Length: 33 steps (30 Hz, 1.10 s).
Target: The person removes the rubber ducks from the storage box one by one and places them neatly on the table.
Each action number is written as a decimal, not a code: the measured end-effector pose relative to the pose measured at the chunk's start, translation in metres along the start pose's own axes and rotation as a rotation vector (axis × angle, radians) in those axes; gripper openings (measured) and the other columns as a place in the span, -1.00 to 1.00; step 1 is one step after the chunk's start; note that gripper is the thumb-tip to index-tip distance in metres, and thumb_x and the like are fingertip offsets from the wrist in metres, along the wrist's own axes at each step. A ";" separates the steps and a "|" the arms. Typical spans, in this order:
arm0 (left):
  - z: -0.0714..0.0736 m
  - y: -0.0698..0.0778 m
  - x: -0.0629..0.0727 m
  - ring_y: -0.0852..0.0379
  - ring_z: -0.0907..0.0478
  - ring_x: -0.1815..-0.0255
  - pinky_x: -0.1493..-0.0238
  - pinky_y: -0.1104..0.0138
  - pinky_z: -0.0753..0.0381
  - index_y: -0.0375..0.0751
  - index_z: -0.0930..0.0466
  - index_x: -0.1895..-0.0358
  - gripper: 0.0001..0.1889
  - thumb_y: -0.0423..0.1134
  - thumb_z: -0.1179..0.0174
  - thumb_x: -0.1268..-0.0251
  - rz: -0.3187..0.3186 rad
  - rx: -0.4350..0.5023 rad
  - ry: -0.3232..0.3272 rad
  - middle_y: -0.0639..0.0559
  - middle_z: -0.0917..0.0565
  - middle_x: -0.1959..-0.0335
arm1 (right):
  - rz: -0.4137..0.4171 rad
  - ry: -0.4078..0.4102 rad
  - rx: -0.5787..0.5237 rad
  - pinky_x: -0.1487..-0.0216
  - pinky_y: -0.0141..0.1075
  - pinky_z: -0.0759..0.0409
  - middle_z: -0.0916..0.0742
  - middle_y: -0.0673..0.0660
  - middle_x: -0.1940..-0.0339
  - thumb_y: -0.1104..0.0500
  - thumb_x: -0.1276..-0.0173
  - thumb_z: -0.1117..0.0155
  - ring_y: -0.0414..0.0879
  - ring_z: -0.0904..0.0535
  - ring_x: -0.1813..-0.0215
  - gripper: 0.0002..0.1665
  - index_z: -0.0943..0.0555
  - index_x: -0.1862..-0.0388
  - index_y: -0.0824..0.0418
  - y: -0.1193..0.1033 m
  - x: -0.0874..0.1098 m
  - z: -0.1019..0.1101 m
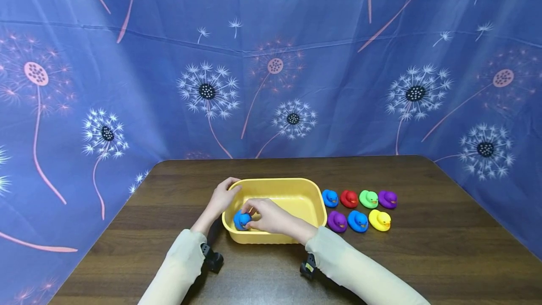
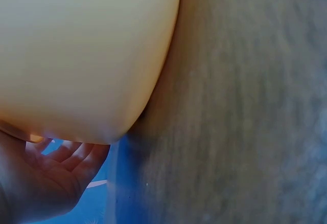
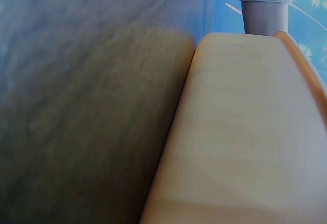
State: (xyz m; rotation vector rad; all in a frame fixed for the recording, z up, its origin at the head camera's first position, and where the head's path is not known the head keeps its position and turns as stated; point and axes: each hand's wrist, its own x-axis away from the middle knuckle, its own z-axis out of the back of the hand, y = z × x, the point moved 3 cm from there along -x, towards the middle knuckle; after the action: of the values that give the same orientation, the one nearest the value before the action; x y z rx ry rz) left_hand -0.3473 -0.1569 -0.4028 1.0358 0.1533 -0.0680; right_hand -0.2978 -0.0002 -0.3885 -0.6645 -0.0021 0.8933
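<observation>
A yellow plastic basin sits on the table. My left hand holds its back left corner, the thumb over the rim and the fingers along the outer wall. In the left wrist view, the fingers of that left hand spread against the basin's outside. Reaching over the front rim, my right hand pinches a blue toy duck inside the basin's left end. The right wrist view shows only the basin's outer front wall, with the right hand hidden.
Right of the basin, two rows of toy ducks stand on the wooden table. The back row has blue, red, green and purple; the front row has purple, blue and yellow.
</observation>
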 end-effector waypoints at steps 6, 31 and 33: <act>0.000 0.002 0.000 0.02 -0.56 0.17 0.20 0.32 -0.51 -0.21 -0.56 0.00 -0.75 -0.22 -0.08 -0.32 0.004 0.003 -0.002 -0.13 -0.63 0.06 | 0.002 0.014 0.032 0.05 -0.36 -0.57 -0.70 0.03 0.21 0.25 -0.15 -0.39 -0.15 -0.62 0.16 -0.75 -0.57 0.18 0.19 -0.002 0.001 0.002; -0.001 0.000 0.000 0.03 -0.55 0.21 0.27 0.39 -0.47 -0.25 -0.56 0.02 -0.76 -0.26 -0.08 -0.32 0.003 0.016 -0.008 -0.14 -0.63 0.13 | 0.040 0.021 0.128 0.11 -0.44 -0.51 -0.70 0.04 0.22 0.15 -0.10 -0.44 -0.15 -0.57 0.18 -0.63 -0.65 0.09 0.20 -0.001 0.004 0.003; -0.001 0.001 0.000 0.03 -0.55 0.20 0.27 0.39 -0.47 -0.26 -0.56 0.02 -0.76 -0.26 -0.08 -0.32 0.001 0.017 -0.009 -0.15 -0.63 0.13 | 0.039 0.021 0.123 0.11 -0.43 -0.52 -0.71 0.04 0.23 0.16 -0.08 -0.45 -0.17 -0.57 0.19 -0.65 -0.66 0.12 0.20 -0.001 0.003 0.002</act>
State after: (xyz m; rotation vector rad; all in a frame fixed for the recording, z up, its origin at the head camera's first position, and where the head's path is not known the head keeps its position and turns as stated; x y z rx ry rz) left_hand -0.3476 -0.1560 -0.4026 1.0522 0.1442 -0.0728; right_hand -0.2957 0.0031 -0.3872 -0.5610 0.0841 0.9159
